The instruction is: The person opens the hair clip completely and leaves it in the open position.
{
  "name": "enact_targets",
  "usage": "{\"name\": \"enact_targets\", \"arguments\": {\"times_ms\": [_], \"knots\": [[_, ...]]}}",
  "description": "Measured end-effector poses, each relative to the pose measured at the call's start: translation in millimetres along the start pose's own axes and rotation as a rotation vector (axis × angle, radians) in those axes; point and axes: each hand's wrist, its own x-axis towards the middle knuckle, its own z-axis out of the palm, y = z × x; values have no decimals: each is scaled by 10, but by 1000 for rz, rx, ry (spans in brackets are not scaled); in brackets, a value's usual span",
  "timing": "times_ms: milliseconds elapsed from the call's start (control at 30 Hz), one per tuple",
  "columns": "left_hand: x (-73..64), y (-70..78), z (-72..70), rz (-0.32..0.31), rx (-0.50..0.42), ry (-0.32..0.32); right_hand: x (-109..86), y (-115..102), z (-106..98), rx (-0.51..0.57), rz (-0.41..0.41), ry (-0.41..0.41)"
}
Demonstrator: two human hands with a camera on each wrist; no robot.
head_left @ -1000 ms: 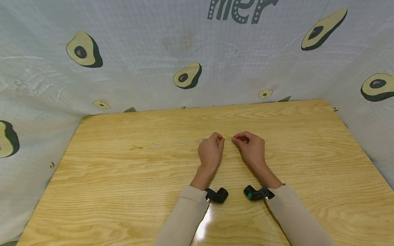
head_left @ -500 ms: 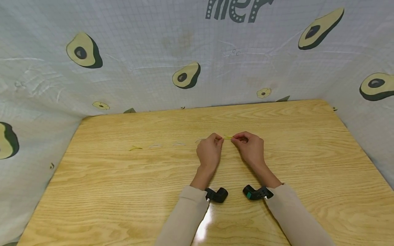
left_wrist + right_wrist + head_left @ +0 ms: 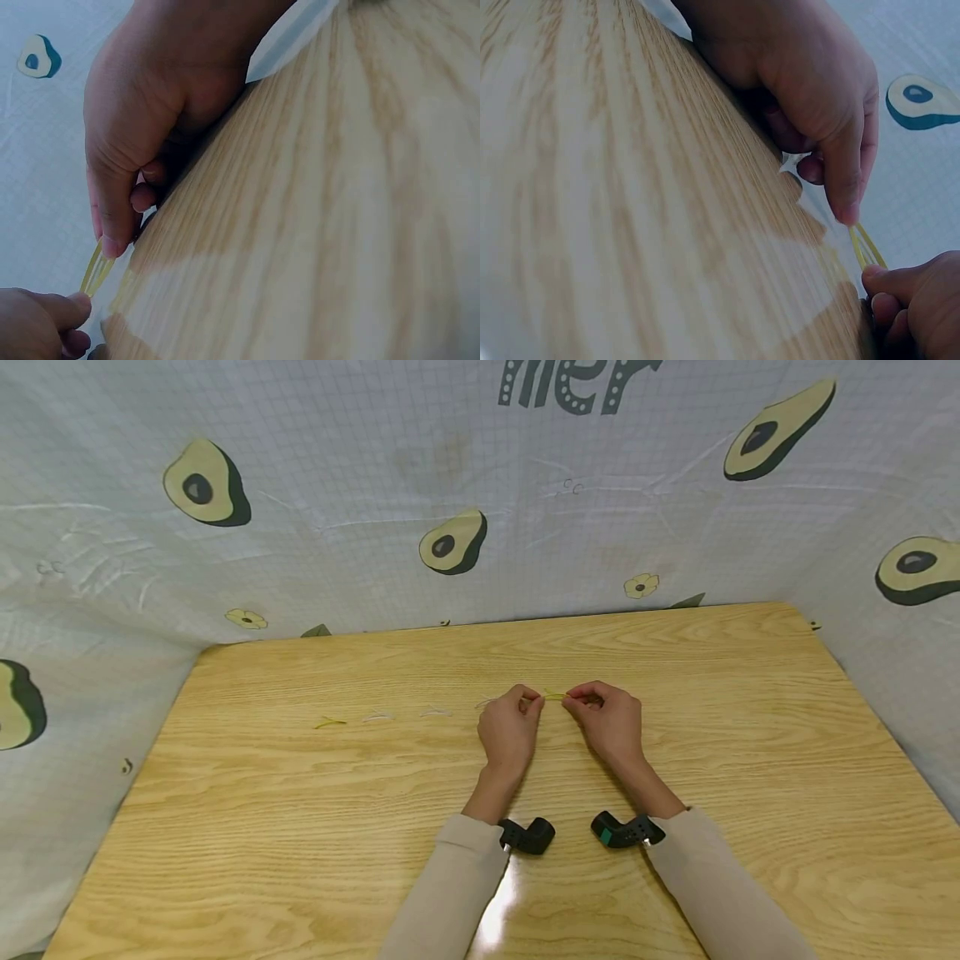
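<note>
Between my two hands is a thin yellow rubber band point(image 3: 555, 697), its strands running from one set of fingertips to the other. My left hand point(image 3: 508, 731) pinches its left end between thumb and forefinger. At the other end, my right hand point(image 3: 611, 722) holds it in the same sort of pinch. In the left wrist view the strands of the band point(image 3: 90, 274) lie slightly apart, close over the table. The right wrist view shows the band point(image 3: 861, 246) narrowing at my right thumb tip. The fingertips hide both ends.
Left of my hands, a row of thin bands lies on the wooden table point(image 3: 300, 827): a yellow one point(image 3: 330, 722), then white ones point(image 3: 377, 717), point(image 3: 436, 712), and another white one point(image 3: 486, 702) partly behind my left hand. A patterned cloth point(image 3: 337, 527) hangs behind.
Almost nothing moves: both hands keep their pinch on the yellow rubber band. The head view has shifted very slightly.
</note>
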Motion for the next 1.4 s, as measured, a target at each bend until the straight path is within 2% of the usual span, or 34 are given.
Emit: {"name": "enact_targets", "arguments": {"times_ms": [100,333,867,1033,1400], "knots": [[3,-12,4,-9,-29,1,1,-6,-2,1,3,0],[8,-30,16,0,-26,8,8,-16,-5,3,5,-2],[8,-13,-11,-27,-28,12,7,-38,-12,-9,21,-14],[14,-38,-5,-6,-66,23,9,-31,-6,-6,27,-24],[0,-64,-21,2,-138,6,-7,8,-6,3,22,-31]]}}
